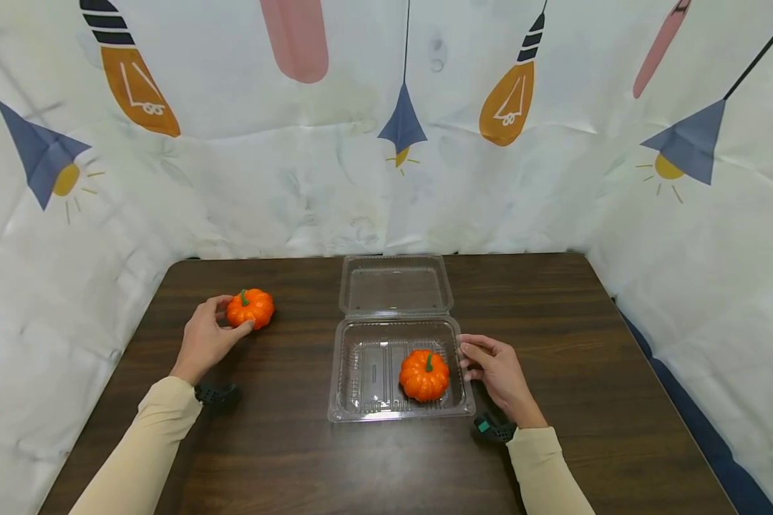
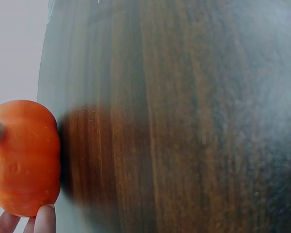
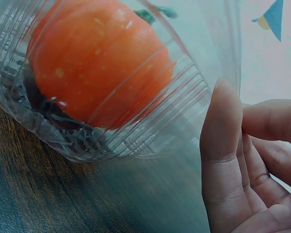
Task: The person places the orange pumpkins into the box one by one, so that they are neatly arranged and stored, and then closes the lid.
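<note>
On the left side of the table, my left hand (image 1: pixel 205 339) holds a small orange toy pumpkin (image 1: pixel 251 309) with a green stem, thumb on the near side and fingers on the far side. That pumpkin appears at the left edge of the left wrist view. A clear plastic clamshell container (image 1: pixel 368 406) lies with its lid folded back in the middle of the table. Inside its base, toward the right, sits a second toy pumpkin (image 1: pixel 424 375). My right hand (image 1: pixel 497 373) pinches the container's right rim; the right wrist view shows the thumb (image 3: pixel 222 145) at that rim.
The container's transparent lid (image 1: pixel 396 285) lies flat toward the far edge of the dark wooden table (image 1: pixel 283 443). White fabric (image 1: pixel 283 193) printed with lamps and bulbs hangs behind the table and at both sides. Dark wristbands sit on both wrists.
</note>
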The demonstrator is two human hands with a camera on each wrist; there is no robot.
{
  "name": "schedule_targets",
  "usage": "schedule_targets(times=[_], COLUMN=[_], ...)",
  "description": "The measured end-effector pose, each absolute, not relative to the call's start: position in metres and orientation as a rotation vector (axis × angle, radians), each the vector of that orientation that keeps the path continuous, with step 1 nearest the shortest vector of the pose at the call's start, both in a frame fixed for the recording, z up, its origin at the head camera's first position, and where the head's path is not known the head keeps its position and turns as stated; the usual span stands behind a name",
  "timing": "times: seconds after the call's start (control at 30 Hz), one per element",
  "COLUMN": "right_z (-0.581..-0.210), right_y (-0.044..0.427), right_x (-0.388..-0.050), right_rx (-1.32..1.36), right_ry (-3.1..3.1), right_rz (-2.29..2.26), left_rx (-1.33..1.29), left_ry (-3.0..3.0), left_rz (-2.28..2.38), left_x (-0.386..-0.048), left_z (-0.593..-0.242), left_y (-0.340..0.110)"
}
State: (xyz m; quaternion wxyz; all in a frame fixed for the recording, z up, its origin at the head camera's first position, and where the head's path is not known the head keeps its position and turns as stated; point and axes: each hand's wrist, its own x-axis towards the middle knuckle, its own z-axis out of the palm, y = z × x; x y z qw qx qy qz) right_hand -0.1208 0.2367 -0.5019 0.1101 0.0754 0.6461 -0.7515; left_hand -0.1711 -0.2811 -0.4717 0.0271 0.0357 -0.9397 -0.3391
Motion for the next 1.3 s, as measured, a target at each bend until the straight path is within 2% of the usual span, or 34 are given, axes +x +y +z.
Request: schedule_targets(times=[1.3], right_z=[-0.497], right_y=[0.236], right_x=[-0.120], right_rx=[0.223], right_ry=[1.892], right_rz=[-2.199], left_rx=[0.031], left_ry=[-2.856], left_rz=[-0.992], left_x=[-0.161], left_z=[-0.453], left_y=[-0.277])
